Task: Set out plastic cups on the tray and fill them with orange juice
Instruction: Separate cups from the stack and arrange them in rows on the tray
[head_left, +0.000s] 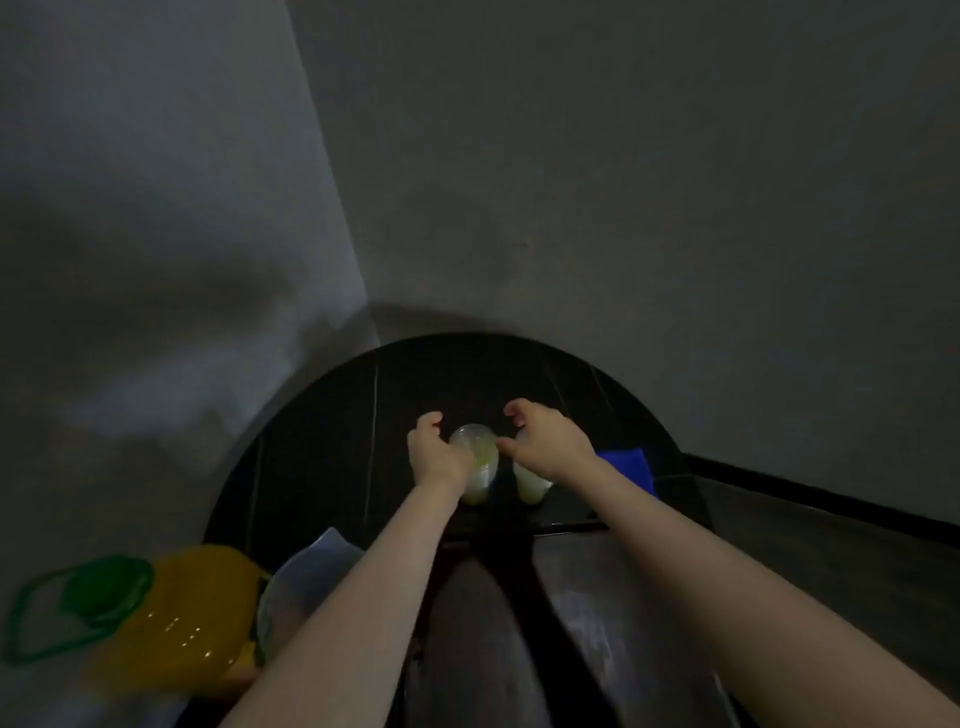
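Two clear plastic cups stand side by side on the dark tabletop (322, 467), far out in front of the person. The left cup (475, 462) holds pale yellow juice, filled well up its wall; the right cup (531, 488), just beside it, holds the same pale liquid, though the wrist hides its top. The left hand (434, 449) curls round the left cup's side, fingers hooked over near the rim. The right hand (545, 436) hovers above the right cup, fingers loosely bent, thumb tip reaching toward the left cup's rim; contact is too blurred to call. A blue object (626, 465) lies just right of the cups. Nearer the body, at the left, a yellow jug (187, 618) with a green lid (93, 597) sits beside a stack of clear cups (306, 577); their contents are blurred.
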